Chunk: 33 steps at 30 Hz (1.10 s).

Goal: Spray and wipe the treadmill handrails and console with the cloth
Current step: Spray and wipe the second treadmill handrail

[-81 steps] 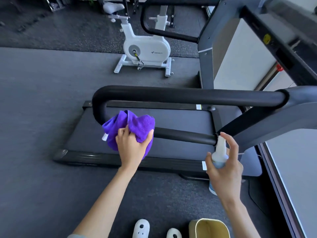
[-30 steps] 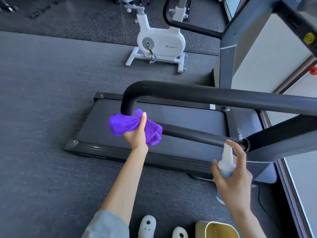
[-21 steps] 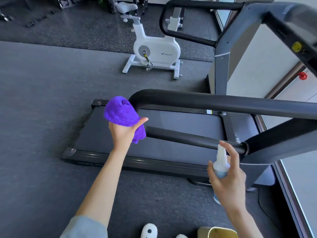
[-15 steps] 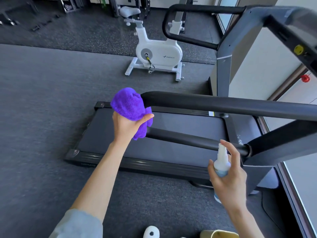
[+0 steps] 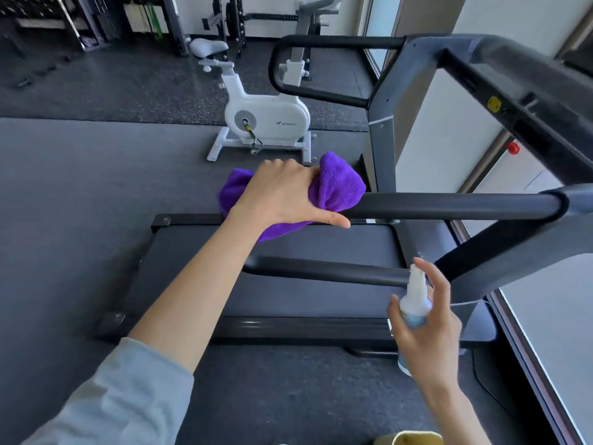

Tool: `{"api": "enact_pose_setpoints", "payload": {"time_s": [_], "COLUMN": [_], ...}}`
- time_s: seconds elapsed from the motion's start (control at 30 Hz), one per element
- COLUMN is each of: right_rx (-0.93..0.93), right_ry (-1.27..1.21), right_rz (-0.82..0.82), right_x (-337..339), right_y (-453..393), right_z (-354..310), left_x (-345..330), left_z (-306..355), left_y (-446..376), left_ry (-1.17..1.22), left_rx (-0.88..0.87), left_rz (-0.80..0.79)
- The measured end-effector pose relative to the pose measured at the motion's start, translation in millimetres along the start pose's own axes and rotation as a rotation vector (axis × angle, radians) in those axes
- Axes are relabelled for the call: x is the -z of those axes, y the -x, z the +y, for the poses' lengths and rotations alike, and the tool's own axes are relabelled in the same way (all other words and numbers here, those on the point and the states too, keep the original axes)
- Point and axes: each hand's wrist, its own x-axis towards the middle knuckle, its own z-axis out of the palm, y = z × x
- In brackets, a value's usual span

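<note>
The left hand (image 5: 282, 194), at the frame's centre, grips the purple cloth (image 5: 337, 184) bunched over the bent end of the upper black handrail (image 5: 449, 205), thumb stretched along the bar. The right hand (image 5: 423, 329), lower right, is curled round a white spray bottle (image 5: 416, 300), forefinger on its nozzle, just beside the lower handrail (image 5: 321, 270). A white exercise bike (image 5: 266, 118) stands beyond.

Looks like a gym: there's a treadmill (image 5: 288, 284) up close, a white exercise bike (image 5: 266, 118) parked behind it, dark rubber flooring (image 5: 80, 194) everywhere, and metal racks (image 5: 96, 20) along the back wall.
</note>
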Motion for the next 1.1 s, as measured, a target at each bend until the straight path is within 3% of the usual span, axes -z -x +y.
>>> {"api": "enact_pose_setpoints", "payload": {"time_s": [0.33, 0.57, 0.8, 1.1], "right_rx": [0.007, 0.007, -0.022, -0.02], "right_ry": [0.065, 0.083, 0.116, 0.159], "right_rz": [0.176, 0.255, 0.312, 0.368], "right_x": [37.9, 84.1, 136.6, 201.6], "right_y": [-20.0, -29.8, -48.4, -68.0], "right_z": [-1.3, 17.1, 49.1, 90.8], "left_x": [-29.7, -46.9, -69.0, -87.8], "left_z": [68.6, 133.9, 206.1, 296.7], "left_y": [-49.0, -88.7, -126.4, -168.7], "left_ry": [0.03, 0.025, 0.094, 0.17], "left_rx": [-0.208, -0.228, -0.216, -0.074], "left_rz": [0.032, 0.024, 0.044, 0.117]}}
